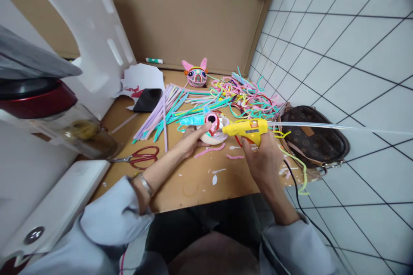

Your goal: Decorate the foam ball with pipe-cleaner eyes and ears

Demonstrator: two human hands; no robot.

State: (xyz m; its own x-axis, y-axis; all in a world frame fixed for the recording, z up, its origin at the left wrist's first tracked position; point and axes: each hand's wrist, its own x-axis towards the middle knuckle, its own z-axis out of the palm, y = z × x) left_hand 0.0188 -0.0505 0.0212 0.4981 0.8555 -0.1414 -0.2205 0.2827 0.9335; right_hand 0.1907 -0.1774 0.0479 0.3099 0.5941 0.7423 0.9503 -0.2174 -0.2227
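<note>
My left hand [195, 139] is closed around a small craft animal head [215, 136], white with a pink-and-red ringed eye and a blue fuzzy ear. In my right hand [266, 159] is a yellow hot glue gun [247, 129], its nozzle pointing left at the head's side. Whether the tip touches the head I cannot tell. A long clear glue stick [322, 126] sticks out of the gun's back, and a black cord hangs below it. Short pink pipe cleaner pieces [210, 150] lie on the table just under the head.
Behind are bundled pipe cleaners [158, 111], a tangled pile of them [248, 92] and a finished-looking pink-eared head [196, 75]. Red-handled scissors [144, 157], a phone [147, 100] and a large jar [80, 129] stand left. A brown handbag [312, 135] rests right, against the tiled wall.
</note>
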